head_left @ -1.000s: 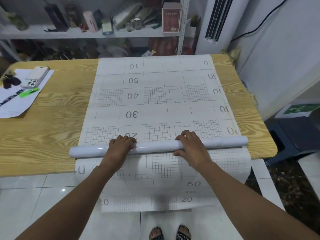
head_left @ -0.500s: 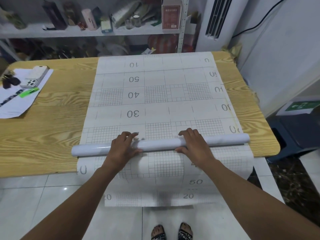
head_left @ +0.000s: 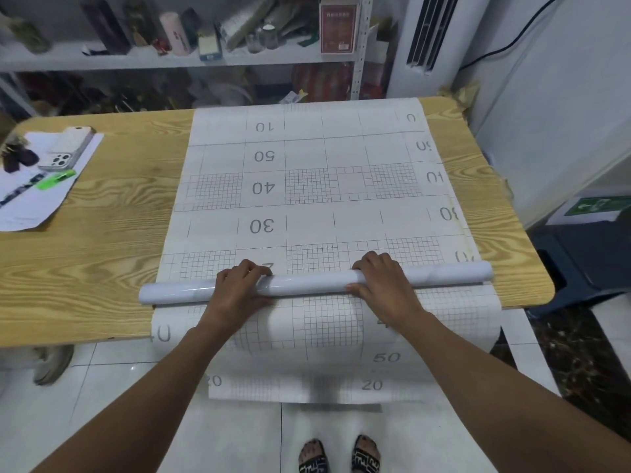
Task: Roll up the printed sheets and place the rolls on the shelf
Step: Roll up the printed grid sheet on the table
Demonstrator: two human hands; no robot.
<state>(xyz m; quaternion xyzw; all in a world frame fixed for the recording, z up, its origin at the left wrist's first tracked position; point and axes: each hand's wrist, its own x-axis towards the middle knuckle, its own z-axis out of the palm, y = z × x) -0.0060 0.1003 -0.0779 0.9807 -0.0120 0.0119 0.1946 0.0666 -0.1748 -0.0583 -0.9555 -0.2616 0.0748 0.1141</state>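
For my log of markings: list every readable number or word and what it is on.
"10": printed sheet, upside down, far end.
"50": same sheet, upside down.
"40": same, upside down.
"30": same, upside down, nearest the roll.
"50": sheet's part hanging off the table, upright.
"20": hanging part, upright, lowest.
Numbers at the sheet's side edges: cut off.
Red box on the shelf: too blurred.
Green sign: unreadable.
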